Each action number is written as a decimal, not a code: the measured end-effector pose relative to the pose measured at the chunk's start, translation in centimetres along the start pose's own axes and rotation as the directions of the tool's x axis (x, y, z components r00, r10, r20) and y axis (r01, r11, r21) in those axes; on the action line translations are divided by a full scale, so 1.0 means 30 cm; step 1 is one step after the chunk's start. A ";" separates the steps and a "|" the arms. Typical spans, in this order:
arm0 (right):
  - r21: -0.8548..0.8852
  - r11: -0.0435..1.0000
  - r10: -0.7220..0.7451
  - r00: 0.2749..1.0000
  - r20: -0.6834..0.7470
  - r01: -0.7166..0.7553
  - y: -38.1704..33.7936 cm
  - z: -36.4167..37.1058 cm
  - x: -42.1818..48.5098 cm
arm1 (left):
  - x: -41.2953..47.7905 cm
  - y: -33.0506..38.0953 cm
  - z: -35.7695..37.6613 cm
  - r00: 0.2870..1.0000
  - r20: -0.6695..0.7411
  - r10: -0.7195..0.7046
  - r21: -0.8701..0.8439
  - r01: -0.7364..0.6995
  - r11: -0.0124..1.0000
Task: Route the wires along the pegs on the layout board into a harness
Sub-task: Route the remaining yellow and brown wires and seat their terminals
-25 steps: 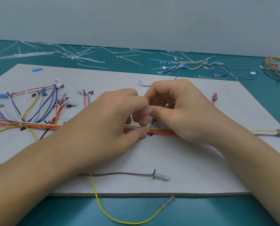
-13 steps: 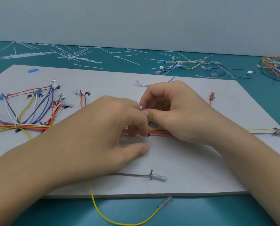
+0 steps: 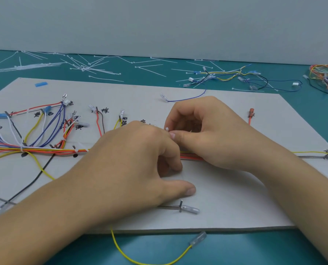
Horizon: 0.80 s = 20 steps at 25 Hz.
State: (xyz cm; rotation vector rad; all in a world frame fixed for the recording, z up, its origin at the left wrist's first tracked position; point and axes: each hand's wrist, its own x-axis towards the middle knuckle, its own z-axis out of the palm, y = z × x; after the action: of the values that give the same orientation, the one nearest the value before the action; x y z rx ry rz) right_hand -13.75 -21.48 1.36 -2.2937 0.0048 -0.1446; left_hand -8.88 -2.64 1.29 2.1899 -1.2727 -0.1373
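A grey layout board lies on the teal table. A bundle of red, orange and yellow wires runs across its middle past dark pegs, with branches fanning out at the left. My left hand and my right hand meet over the bundle at the board's centre. Both pinch a small white cable tie whose tip sticks up between the fingertips. The bundle under my hands is mostly hidden; a short red stretch shows beneath my right hand.
A brown wire with a clear terminal lies by a peg near the front. A yellow wire loops off the front edge. Loose white cable ties and spare wires are scattered behind the board; a wire pile sits far right.
My left thumb has come off the bundle and moved down onto the bare board. Both hands have shifted slightly and the white tie tip now shows between the fingertips.
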 end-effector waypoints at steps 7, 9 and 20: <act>0.002 1.000 0.002 1.000 0.011 -0.002 -0.001 -0.001 0.001 | 0.000 0.007 0.000 1.000 0.016 0.003 0.013 -0.003 1.000; 0.010 1.000 0.006 1.000 0.012 -0.006 -0.002 -0.001 0.000 | 0.000 0.004 -0.007 0.999 0.040 0.021 0.021 -0.021 1.000; 0.016 0.999 0.039 0.998 0.046 -0.040 -0.012 -0.014 -0.004 | 0.011 0.002 -0.038 0.994 -0.110 -0.014 -0.032 0.011 0.999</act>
State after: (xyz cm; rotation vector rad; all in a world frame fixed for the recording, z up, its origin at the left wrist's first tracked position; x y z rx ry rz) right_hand -13.95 -21.54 1.88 -2.2779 0.0250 -0.0717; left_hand -8.33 -2.43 2.33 2.1486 -1.1883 -0.0403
